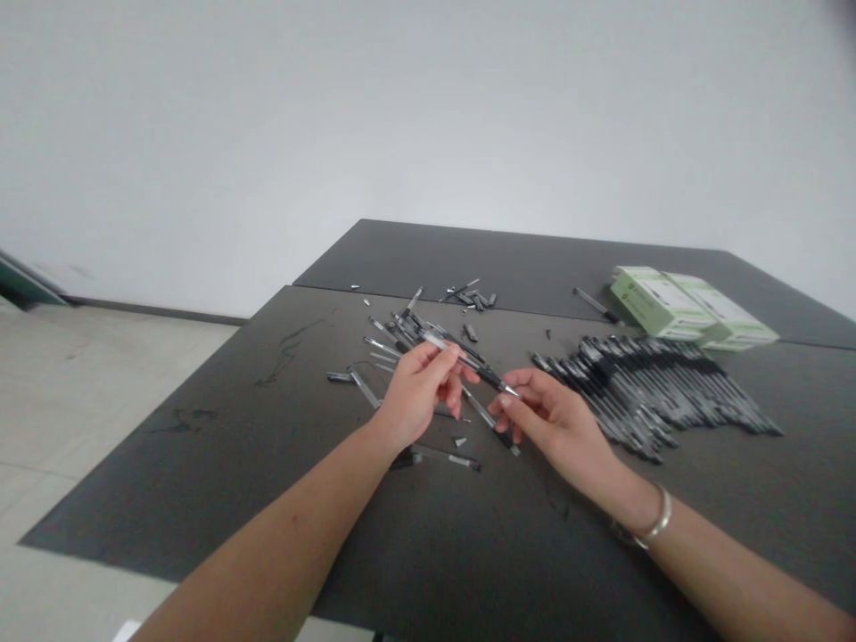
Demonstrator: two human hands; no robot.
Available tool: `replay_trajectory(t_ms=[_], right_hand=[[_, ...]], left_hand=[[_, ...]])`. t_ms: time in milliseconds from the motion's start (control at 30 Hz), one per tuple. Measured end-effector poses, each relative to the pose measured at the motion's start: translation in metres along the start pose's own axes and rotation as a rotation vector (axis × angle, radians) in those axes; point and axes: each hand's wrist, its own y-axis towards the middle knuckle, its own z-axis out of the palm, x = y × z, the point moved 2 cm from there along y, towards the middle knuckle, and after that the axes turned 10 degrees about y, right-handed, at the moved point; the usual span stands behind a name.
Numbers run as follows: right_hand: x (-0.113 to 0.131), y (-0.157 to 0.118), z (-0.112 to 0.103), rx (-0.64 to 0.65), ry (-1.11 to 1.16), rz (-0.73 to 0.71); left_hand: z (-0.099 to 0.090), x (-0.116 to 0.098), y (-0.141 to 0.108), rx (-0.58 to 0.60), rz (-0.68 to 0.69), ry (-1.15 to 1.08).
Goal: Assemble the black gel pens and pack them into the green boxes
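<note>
A pen [473, 364] with a clear barrel, black grip and silver tip is held slanted above the table. My left hand [428, 383] pinches it around the barrel, fingers closed. At the tip end, my right hand [541, 415] has thumb and fingers bent close to the silver point; whether it grips the tip or only touches it is hard to see. Below and behind the hands lies a loose heap of pen parts [394, 334]. A small silver cone tip [459, 441] and a pen piece [461, 460] rest on the table near my left wrist.
On the right, many pens [662, 388] lie side by side in a dense row. Two green-and-white boxes [659, 303] stand behind them, with a single pen [597, 305] beside. Black caps [478, 300] lie farther back on the dark table [220, 428]. A wall rises behind.
</note>
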Motion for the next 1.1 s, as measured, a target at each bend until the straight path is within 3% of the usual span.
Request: replay_trajectory(t_ms=[300,633,833,1100], right_hand=[[-0.001,0.0009,-0.0032,-0.001,-0.124,0.001],[0.0006,0.0003,-0.0015,-0.02,-0.028,-0.001],[0.0017,0.0007,-0.0045,0.006,-0.157,-0.023],[0.0,0.0006,-0.003,0.019,-0.107,-0.001]], left_hand=[[0.0005,-0.0011,-0.0008,0.012,0.003,0.012],[0.0005,-0.0012,-0.0003,0.0,0.0,0.014],[0.0009,-0.0014,-0.0005,0.016,-0.005,0.008],[0.0001,0.0002,0.0,0.018,-0.005,0.029]])
